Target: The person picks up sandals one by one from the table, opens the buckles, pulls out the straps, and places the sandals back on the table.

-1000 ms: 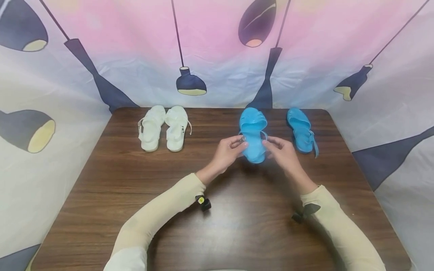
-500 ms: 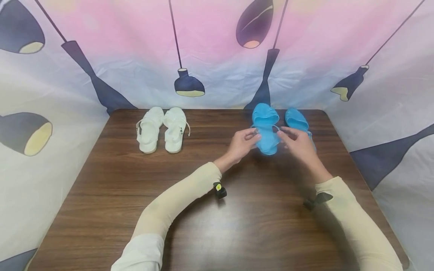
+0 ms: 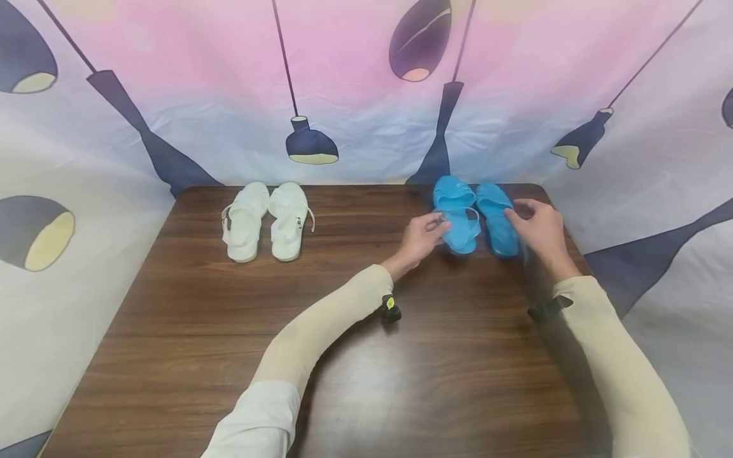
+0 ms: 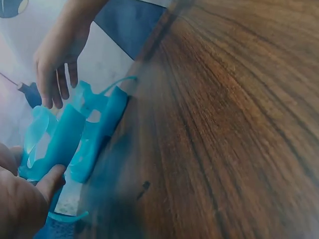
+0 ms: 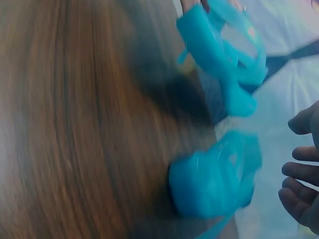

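Note:
My left hand [image 3: 420, 240] pinches the side of a blue sandal [image 3: 460, 234] near its heel, thumb on the footbed. In the right wrist view this blue sandal [image 5: 202, 42] has its heel end raised above the table, over a dark shadow. The second blue sandal [image 3: 499, 236] stands on the tabletop just to its right, a narrow gap between them at the heels. My right hand [image 3: 541, 232] hovers over the outer side of that second sandal. Its fingers [image 5: 299, 172] are loosely spread and hold nothing in the right wrist view.
Two white sandals, a left one [image 3: 245, 222] and a right one [image 3: 287, 222], stand side by side at the back left of the brown wooden table [image 3: 355, 356]. A fabric backdrop [image 3: 366, 83] printed with lamps rises behind the table's back edge.
The held blue sandal has moved right, next to the other one. My right hand has let go of it and moved right, over the second blue sandal. My left hand keeps its pinch.

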A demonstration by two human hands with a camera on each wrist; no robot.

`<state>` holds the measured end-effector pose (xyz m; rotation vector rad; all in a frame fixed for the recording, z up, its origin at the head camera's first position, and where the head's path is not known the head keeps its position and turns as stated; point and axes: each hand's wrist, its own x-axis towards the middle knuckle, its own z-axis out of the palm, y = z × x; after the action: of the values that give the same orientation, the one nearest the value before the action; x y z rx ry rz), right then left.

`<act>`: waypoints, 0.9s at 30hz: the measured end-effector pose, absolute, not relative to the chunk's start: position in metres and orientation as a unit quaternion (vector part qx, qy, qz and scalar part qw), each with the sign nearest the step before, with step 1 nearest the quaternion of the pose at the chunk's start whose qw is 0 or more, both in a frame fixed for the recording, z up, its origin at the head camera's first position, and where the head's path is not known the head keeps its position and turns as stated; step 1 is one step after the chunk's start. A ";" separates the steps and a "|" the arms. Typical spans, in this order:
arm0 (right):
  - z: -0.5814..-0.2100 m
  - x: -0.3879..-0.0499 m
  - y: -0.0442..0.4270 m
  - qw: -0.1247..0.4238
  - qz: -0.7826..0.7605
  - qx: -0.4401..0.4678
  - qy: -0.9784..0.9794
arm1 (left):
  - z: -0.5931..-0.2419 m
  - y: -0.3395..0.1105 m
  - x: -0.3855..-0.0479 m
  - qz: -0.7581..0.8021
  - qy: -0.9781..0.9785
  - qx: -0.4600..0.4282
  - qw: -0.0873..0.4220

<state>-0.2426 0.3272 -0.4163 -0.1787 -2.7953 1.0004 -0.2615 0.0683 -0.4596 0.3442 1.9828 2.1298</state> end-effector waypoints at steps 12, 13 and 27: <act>-0.436 -0.256 0.352 0.013 0.361 -0.099 -0.927 | -0.474 0.090 -0.273 0.717 0.682 0.099 0.103; -0.438 -0.257 0.352 0.004 0.362 -0.099 -0.927 | -0.474 0.090 -0.273 0.715 0.685 0.096 0.101; -0.450 -0.262 0.351 -0.085 0.352 -0.119 -0.925 | -0.479 0.091 -0.275 0.689 0.713 0.079 0.103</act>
<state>-0.2615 0.3506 -0.4503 -0.3950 -3.0728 1.1693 -0.2747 0.0915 -0.4788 0.2327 2.1038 2.0328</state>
